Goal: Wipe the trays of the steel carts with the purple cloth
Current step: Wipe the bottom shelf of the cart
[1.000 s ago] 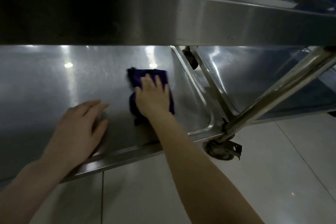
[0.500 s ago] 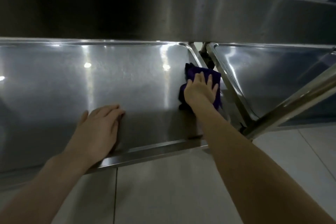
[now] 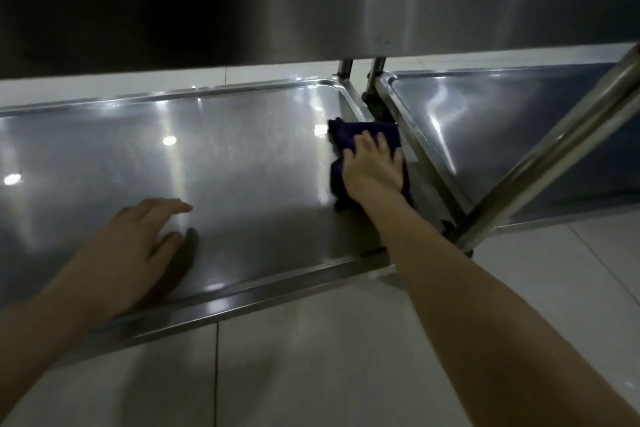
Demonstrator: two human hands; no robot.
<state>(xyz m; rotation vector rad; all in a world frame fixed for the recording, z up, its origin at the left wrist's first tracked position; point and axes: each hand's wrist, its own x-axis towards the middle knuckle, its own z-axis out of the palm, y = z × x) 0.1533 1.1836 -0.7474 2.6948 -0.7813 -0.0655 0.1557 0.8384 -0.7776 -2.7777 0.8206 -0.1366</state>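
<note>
The purple cloth (image 3: 367, 133) lies under my right grip (image 3: 374, 170), whose flat fingers press it down at the right edge of the tray (image 3: 242, 156). My left grip (image 3: 135, 250) rests spread, well apart. A second ago, the cloth sat further left.

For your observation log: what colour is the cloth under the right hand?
The cloth is dark purple; head view.

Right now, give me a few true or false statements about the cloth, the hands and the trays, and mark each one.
1. The right hand presses the purple cloth onto the lower tray. True.
2. The cloth lies at that tray's left end. False: it lies at the right end.
3. The left hand holds another cloth. False: it holds nothing.
4. A second tray stands to the right of the lower tray. True.
</note>
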